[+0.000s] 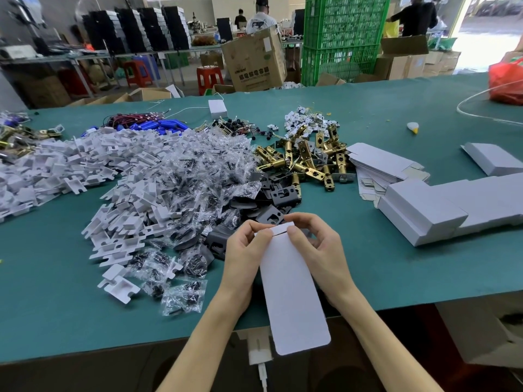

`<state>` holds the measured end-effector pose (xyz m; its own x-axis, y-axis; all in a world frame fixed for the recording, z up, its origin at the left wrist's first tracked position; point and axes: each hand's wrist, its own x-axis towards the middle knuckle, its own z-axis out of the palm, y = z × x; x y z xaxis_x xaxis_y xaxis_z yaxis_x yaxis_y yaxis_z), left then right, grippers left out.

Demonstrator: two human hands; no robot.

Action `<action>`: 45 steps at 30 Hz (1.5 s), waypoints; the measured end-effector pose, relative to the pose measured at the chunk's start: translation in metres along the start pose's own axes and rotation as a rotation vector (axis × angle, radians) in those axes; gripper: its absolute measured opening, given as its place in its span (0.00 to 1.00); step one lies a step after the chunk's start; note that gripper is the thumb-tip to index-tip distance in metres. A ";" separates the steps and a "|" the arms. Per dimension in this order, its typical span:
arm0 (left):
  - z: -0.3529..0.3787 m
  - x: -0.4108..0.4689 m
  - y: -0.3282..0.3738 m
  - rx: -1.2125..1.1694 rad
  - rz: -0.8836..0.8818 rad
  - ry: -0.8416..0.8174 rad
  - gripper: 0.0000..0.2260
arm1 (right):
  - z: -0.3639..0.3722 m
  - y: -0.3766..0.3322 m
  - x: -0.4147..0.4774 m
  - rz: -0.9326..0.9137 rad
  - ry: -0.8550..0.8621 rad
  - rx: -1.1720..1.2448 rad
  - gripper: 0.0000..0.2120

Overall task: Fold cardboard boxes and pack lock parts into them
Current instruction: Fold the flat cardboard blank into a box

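I hold a white cardboard box blank [291, 290] upright over the table's front edge, its long rounded flap hanging toward me. My left hand [244, 250] pinches its top left corner and my right hand [317, 247] grips the top right, thumbs on the near face. Just beyond my hands lie black strike plates [278, 195]. Brass latch bolts [308, 159] are heaped behind them. Flat box blanks [379, 165] are stacked at right, beside folded white boxes [424, 210].
White plastic inserts [85, 165] and clear bags of screws [203, 176] cover the green table [382, 264] at left and middle. A red bag [506, 80] sits far right. Green crates [342, 38] and people stand behind the table.
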<state>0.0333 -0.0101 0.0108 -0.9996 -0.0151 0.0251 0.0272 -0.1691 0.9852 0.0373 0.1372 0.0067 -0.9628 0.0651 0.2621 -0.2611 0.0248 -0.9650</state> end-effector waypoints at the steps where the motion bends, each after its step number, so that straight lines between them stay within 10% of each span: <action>1: 0.000 0.000 0.000 0.002 0.003 -0.003 0.03 | 0.000 0.000 0.000 -0.002 -0.003 0.002 0.05; 45: -0.001 0.000 -0.007 0.019 0.016 -0.036 0.11 | 0.001 0.002 0.001 -0.028 0.040 -0.010 0.04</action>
<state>0.0327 -0.0102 0.0032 -0.9988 0.0176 0.0467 0.0435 -0.1502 0.9877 0.0358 0.1367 0.0055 -0.9515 0.1040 0.2895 -0.2871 0.0374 -0.9572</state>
